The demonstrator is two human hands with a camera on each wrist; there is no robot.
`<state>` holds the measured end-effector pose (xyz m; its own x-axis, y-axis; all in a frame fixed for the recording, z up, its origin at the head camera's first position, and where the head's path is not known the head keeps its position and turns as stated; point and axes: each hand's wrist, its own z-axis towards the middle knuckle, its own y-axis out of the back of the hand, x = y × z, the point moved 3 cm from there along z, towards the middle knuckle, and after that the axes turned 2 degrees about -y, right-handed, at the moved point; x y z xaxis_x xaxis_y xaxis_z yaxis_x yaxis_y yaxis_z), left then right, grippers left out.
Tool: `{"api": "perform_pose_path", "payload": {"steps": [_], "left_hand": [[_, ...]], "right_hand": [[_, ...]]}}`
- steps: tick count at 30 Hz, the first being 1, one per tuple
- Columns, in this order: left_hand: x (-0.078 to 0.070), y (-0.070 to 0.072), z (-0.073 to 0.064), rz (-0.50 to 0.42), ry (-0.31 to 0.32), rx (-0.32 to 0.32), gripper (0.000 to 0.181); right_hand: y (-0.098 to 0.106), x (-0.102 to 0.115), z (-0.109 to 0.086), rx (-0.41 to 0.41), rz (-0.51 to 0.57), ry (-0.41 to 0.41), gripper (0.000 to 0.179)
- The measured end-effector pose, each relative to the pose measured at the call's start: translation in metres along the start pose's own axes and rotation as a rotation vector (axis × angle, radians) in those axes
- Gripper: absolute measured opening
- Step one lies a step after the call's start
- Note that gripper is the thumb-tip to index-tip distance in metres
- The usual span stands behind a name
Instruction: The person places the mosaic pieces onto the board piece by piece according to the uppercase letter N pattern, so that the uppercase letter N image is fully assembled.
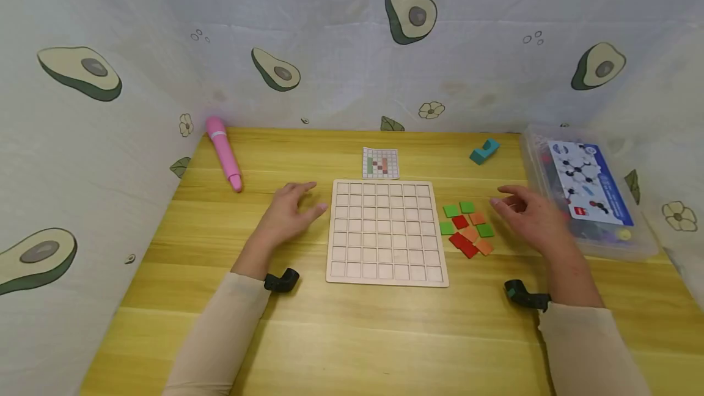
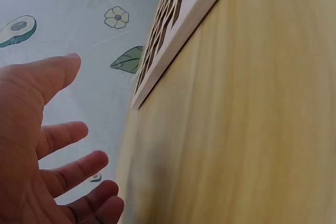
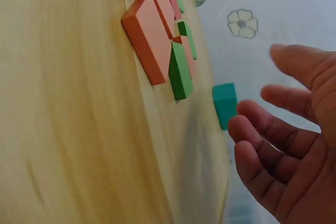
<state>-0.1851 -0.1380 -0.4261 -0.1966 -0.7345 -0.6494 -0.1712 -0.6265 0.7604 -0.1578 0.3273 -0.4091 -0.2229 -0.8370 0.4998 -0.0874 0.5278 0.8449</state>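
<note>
A square wooden grid board lies flat in the middle of the table, its cells bare. Behind it is a small printed pattern card with green, brown and orange squares. Left of the board, my left hand holds nothing, thumb and fingers apart, the thumb tip close to the board's edge. Several green, red and orange square tiles lie loosely grouped at the board's right. Just right of these tiles, my right hand hovers with loosely bent fingers and nothing in it; the orange tile shows large in the right wrist view.
A pink microphone-shaped pen lies at the back left. Toward the back right is a teal notched block. A clear plastic box with a blue-and-white label stands at the right. Patterned cloth hangs behind the wooden table.
</note>
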Motion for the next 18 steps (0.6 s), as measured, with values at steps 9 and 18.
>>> {"api": "perform_pose_path", "payload": {"steps": [9, 18], "left_hand": [[0.000, -0.025, 0.006, -0.167, -0.019, 0.012, 0.051], [0.008, -0.034, 0.006, -0.191, -0.043, -0.043, 0.039]], "right_hand": [[-0.012, -0.014, 0.010, 0.115, 0.018, 0.025, 0.059], [-0.017, -0.022, 0.012, 0.143, 0.001, 0.034, 0.051]]}}
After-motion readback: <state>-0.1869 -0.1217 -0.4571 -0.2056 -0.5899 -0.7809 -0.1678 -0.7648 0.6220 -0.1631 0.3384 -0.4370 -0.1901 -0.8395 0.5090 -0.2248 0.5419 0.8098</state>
